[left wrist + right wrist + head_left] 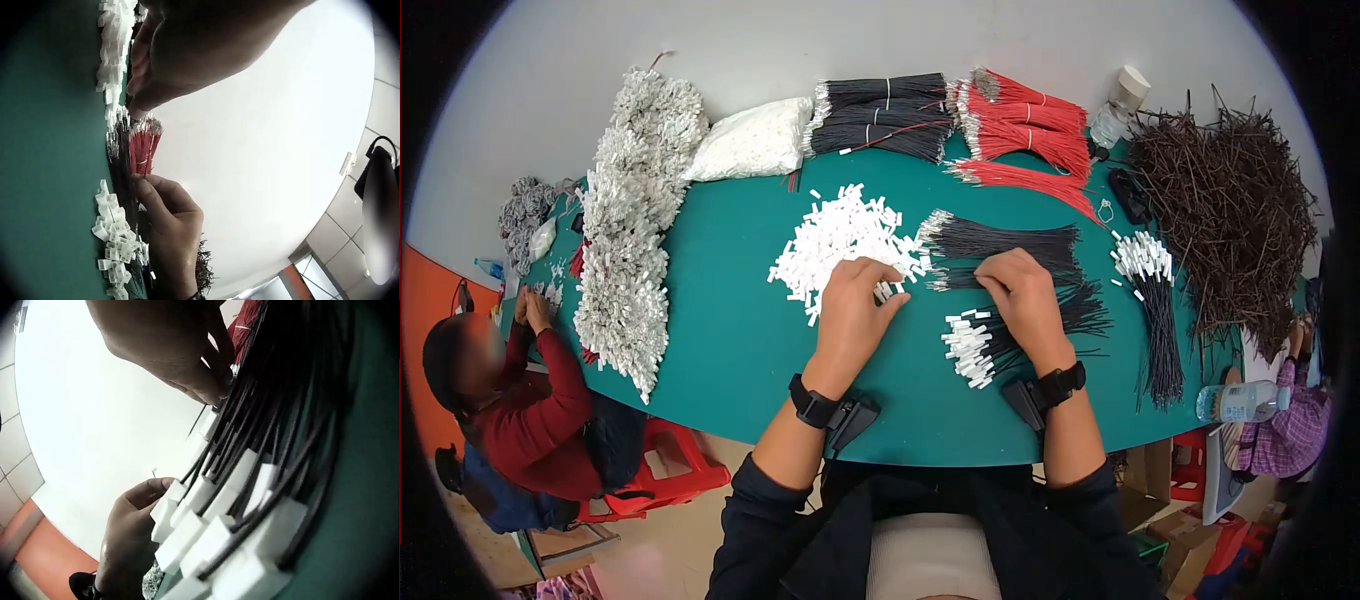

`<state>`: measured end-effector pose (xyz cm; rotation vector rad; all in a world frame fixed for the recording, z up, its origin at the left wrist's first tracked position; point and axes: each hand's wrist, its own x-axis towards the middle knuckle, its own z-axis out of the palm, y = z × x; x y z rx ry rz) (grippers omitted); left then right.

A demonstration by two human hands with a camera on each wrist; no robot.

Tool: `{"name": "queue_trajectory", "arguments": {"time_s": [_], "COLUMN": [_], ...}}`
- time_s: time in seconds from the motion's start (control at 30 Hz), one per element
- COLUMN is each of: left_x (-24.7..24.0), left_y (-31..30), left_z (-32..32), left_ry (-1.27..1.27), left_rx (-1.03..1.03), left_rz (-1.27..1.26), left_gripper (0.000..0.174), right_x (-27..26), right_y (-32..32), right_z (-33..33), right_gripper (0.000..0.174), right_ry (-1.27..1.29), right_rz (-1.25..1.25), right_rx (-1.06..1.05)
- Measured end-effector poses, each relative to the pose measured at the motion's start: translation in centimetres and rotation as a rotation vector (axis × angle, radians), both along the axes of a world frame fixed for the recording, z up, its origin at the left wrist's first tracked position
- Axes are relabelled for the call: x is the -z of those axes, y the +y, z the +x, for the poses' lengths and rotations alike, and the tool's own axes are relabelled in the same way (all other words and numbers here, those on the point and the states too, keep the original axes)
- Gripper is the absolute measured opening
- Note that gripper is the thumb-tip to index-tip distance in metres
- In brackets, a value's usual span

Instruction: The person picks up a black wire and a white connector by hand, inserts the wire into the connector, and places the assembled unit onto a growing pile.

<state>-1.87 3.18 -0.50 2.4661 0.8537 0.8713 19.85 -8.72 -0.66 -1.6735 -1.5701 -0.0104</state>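
My left hand [855, 305] is at the near edge of a heap of small white plastic connector housings [835, 240]. Its fingers are curled, with white housings [884, 291] showing between thumb and forefinger. My right hand [1025, 295] is over the black wires, thumb and forefinger pinching a thin black wire [197, 420], whose end sticks out past the fingertips in the right wrist view. Beyond that hand lies a bundle of black wires [1010, 240] with bare metal terminals toward the left. Below it are black wires with white housings [968, 350] fitted on their ends.
Another housed wire bundle [1160, 320] lies at right, beside a brown heap [1230, 210] and a water bottle [1242, 402]. Black bundles [880, 115], red bundles [1025, 120] and a white bag [755, 140] line the back. A pale connector pile [630, 230] stands left; people sit at both sides.
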Motion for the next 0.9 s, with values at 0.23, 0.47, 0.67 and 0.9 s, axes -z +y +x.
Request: {"name": "queue_trajectory", "arguments": {"time_s": [0.23,0.47,0.67,0.9], "left_x": [0.2,0.3,1.0,0.7], "left_y": [-0.8,-1.1,-1.1,-1.1], "left_z": [0.4,0.5,0.4,0.3], "left_ry": [-0.354,-0.466,-0.461,-0.399], "left_rx": [0.147,0.219,0.206,0.186], "left_rz": [-0.815,-1.026,-1.047,-1.073], "left_gripper": [0.025,0.028,0.023,0.022], "right_x": [-1.1,-2.3,-2.4,-2.2], "right_y": [-0.6,-0.7,-1.0,-0.9], "right_z": [-1.3,-2.3,-2.3,-2.6], "right_gripper": [0.006,0.013,0.013,0.009], "right_ry": [0.496,0.337,0.322,0.371], "right_rz": [-0.173,-0.012,-0.038,0.009], "right_rx": [-0.09,-0.106,-0.049,-0.068]}}
